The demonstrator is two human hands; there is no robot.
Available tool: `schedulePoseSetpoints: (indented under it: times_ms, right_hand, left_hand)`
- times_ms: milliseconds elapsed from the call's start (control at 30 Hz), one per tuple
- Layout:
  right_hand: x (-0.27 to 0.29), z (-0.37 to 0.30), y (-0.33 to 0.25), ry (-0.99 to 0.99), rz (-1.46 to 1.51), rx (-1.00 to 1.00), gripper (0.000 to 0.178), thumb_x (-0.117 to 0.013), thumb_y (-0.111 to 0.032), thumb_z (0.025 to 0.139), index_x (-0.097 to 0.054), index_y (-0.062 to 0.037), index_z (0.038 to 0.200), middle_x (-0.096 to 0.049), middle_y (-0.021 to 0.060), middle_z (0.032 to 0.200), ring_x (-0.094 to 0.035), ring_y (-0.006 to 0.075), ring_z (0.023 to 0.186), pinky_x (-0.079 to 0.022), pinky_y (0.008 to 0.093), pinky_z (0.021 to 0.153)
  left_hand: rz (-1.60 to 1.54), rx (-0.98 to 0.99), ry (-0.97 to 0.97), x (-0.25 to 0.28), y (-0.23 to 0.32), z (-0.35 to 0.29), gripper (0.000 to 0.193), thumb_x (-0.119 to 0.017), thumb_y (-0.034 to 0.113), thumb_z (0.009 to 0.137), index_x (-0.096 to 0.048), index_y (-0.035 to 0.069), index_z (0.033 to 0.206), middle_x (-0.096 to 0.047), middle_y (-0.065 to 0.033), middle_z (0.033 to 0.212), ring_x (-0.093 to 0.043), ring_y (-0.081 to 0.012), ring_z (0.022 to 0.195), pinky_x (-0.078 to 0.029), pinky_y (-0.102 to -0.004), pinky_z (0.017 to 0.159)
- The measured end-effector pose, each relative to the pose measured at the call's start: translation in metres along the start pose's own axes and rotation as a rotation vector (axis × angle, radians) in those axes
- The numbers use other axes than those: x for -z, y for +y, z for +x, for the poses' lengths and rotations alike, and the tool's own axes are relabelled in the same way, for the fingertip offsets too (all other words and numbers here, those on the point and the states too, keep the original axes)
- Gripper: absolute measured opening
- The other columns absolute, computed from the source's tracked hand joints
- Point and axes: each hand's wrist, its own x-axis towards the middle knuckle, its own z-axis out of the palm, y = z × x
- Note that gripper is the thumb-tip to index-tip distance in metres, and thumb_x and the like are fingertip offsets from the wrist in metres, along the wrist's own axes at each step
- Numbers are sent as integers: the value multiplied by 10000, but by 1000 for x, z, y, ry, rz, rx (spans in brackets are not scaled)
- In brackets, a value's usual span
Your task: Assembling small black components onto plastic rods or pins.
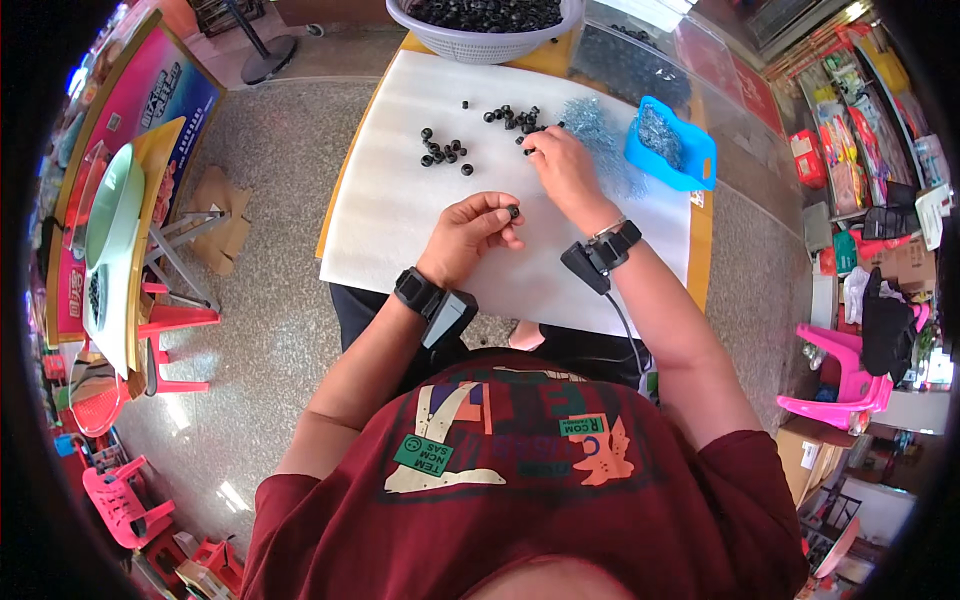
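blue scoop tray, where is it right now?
In the head view the blue scoop tray sits at the far right of the white sheet, beside the pile of silvery metal bits, just beyond the right hand.

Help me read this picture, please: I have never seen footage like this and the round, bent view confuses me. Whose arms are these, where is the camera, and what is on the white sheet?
The camera sits on a person's head and looks down, so you see their own red shirt and both forearms; the wide lens bends the edges. There is no machine, only bare hands with a black device strapped on each wrist. The left hand pinches one small black ring in its fingers. The right hand reaches into loose black rings beside a pile of thin silvery wire pieces. Both lie on the white sheet, with another cluster of rings, a blue tray and a white basket of rings.
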Motion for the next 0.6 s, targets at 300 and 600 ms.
schedulePoseSetpoints:
  times_ms: [300, 600]
  right_hand:
    - [22, -21, -22, 51, 320, 23, 93, -575, -30, 775, -622, -35, 855, -602, 140, 826, -589, 335, 802, -472, 432, 686]
    - [33, -62, -69, 89, 393, 49, 132, -553, -8, 802, -610, -19, 920, -584, 122, 836, -580, 312, 775, -479, 401, 658]
  left_hand:
    - [-87, -68, 61, 1, -2, 2, 208, -504, 47, 935, -545, -27, 1125, -608, -113, 964, -597, -142, 759, -548, -312, 756]
    - [-1, -69, 35, 0, -2, 3, 200, -493, 56, 936, -558, -35, 1102, -606, -71, 864, -590, -142, 760, -524, -296, 744]
